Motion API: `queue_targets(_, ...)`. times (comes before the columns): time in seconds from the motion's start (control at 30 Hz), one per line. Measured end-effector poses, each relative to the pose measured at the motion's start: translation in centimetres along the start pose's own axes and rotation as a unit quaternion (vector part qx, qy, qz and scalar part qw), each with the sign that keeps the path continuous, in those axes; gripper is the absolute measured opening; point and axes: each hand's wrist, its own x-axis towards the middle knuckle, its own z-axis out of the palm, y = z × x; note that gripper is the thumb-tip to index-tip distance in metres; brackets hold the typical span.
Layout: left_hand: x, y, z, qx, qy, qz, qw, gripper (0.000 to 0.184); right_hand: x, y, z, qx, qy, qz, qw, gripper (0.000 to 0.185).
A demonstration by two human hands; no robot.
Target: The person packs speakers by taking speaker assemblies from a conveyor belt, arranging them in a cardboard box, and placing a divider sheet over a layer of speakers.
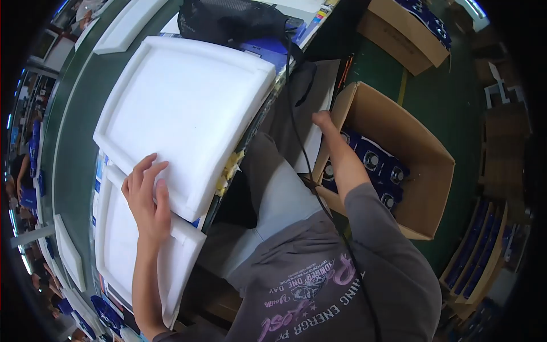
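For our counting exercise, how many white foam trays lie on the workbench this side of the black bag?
2: one foam tray by the left hand, and a second foam tray partly behind the left forearm. Others may be hidden underneath.

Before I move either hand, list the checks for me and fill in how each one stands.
1. Recess of the white rectangular foam tray facing up: ok.
2. Left hand not clenched: ok, its fingers are spread over the tray's near edge. Whether they press on it: cannot tell.
3. Right hand in view at the side of the brown open-topped cardboard box: ok. Its grip: cannot tell, the fingers are too small and turned away.
4. Dark-blue packages with round silvery parts inside the box: ok.
5. Thin black cable out of the way: not ok, it runs between the hands and across the grey printed T-shirt.
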Motion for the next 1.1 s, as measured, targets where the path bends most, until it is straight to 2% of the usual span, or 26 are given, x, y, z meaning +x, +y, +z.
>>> queue_targets(0.03, 0.0, 0.1, 0.0, 0.010, 0.000, 0.003, 1.000, 0.030, 0.8, 1.3, 1.3, 0.027, 0.008, 0.020, 0.999, 0.050)
queue_targets(0.13, -0.1, 0.2, 0.0, 0.018, 0.005, 0.006, 1.000, 0.030, -4.5, -2.2, -1.9, -0.184, -0.068, -0.113, 0.974, 0.030)
queue_targets(0.23, -0.2, -0.1, 0.3, 0.025, 0.006, 0.007, 1.000, 0.031, -8.1, -6.8, -6.9, -0.082, -0.101, -0.119, 0.984, 0.034)
queue_targets(0.27, -0.2, -0.2, 0.4, 0.029, 0.004, 0.010, 1.000, 0.031, -11.7, -8.4, -9.8, 0.006, 0.002, -0.192, 0.981, 0.032)
queue_targets(0.33, -0.3, -0.2, 0.3, 0.032, -0.002, 0.011, 0.999, 0.031, -15.6, -7.9, -14.4, 0.015, 0.174, -0.283, 0.943, 0.035)
queue_targets(0.4, -0.4, -0.2, 0.2, 0.031, -0.011, 0.015, 0.999, 0.033, -19.6, -5.8, -20.0, 0.118, 0.269, -0.264, 0.919, 0.032)
queue_targets(0.43, -0.3, -0.2, 0.2, 0.030, -0.012, 0.017, 0.999, 0.033, -21.2, -4.0, -22.5, 0.151, 0.304, -0.183, 0.923, 0.031)
queue_targets(0.47, -0.2, -0.2, 0.2, 0.029, -0.011, 0.020, 0.999, 0.034, -20.1, 0.6, -23.6, 0.223, 0.370, -0.225, 0.873, 0.032)
queue_targets(0.5, -0.2, -0.4, 0.3, 0.034, -0.014, 0.019, 0.999, 0.035, -21.8, 2.2, -25.2, 0.380, 0.357, -0.194, 0.831, 0.033)
queue_targets(0.53, -0.1, -0.4, 0.3, 0.035, -0.014, 0.017, 0.999, 0.035, -22.8, 4.1, -26.2, 0.408, 0.413, -0.202, 0.789, 0.034)
queue_targets(0.57, -0.2, -0.4, 0.4, 0.036, -0.014, 0.014, 0.999, 0.035, -23.1, 8.2, -26.7, 0.418, 0.434, -0.139, 0.786, 0.034)
queue_targets(0.6, -0.2, -0.6, 0.5, 0.040, -0.014, 0.011, 0.999, 0.035, -24.6, 11.1, -27.5, 0.478, 0.363, -0.024, 0.800, 0.030)
queue_targets(0.63, -0.4, -1.0, 0.7, 0.045, -0.014, 0.003, 0.999, 0.035, -25.3, 13.8, -27.1, 0.563, 0.334, 0.006, 0.755, 0.026)
queue_targets(0.7, -0.3, -1.0, 0.7, 0.051, -0.017, 0.009, 0.999, 0.035, -26.3, 19.0, -25.7, 0.604, 0.309, 0.091, 0.729, 0.020)
queue_targets(0.8, -0.2, -0.8, 0.5, 0.055, -0.027, 0.012, 0.998, 0.036, -26.9, 28.9, -23.4, 0.755, 0.191, 0.126, 0.614, 0.015)
queue_targets(0.9, -0.2, -0.7, 0.5, 0.061, -0.035, 0.012, 0.997, 0.036, -25.3, 33.3, -21.9, 0.768, 0.235, 0.283, 0.525, 0.013)
queue_targets(1.0, -0.1, -0.5, 0.4, 0.061, -0.038, 0.013, 0.997, 0.037, -26.5, 28.2, -21.4, 0.710, 0.209, 0.307, 0.599, 0.012)
queue_targets(1.1, -0.2, -0.6, 0.5, 0.063, -0.040, 0.011, 0.997, 0.037, -30.1, 22.4, -21.0, 0.695, 0.167, 0.313, 0.625, 0.020)
